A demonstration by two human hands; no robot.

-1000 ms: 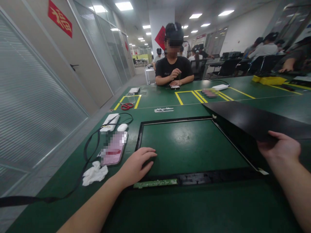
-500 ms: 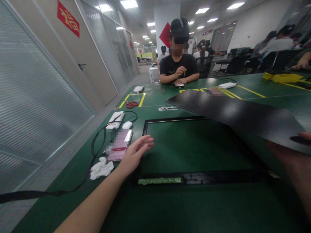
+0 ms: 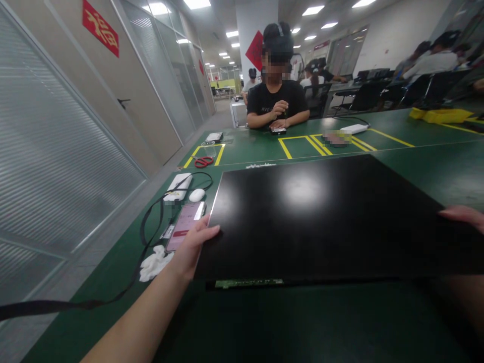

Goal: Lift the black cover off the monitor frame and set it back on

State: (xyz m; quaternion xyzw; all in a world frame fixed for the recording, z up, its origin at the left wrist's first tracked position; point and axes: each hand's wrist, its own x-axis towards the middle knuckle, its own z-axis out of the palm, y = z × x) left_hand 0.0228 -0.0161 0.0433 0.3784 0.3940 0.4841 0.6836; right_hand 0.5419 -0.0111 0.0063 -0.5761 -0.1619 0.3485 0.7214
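A large glossy black flat panel (image 3: 302,217), which looks like a display screen, is held level over the table between my hands. My left hand (image 3: 194,242) grips its left edge, thumb on top and fingers underneath. At the right edge, my right hand (image 3: 463,214) holds it, with the thumb showing on top and the other fingers hidden. Beneath the panel's near edge a green circuit board strip (image 3: 247,284) peeks out. The black frame seen earlier on the table is mostly covered by the panel.
Left of the panel lie a phone (image 3: 185,224), a crumpled white tissue (image 3: 155,263), a white mouse-like object (image 3: 197,195), a white power bank (image 3: 178,186) and a black strap (image 3: 143,222). Red scissors (image 3: 204,162) lie farther off. Across the table a person (image 3: 278,96) works on a small device.
The panel has swung left and levelled out, now covering the frame. My left hand, free before, has closed on its left edge.
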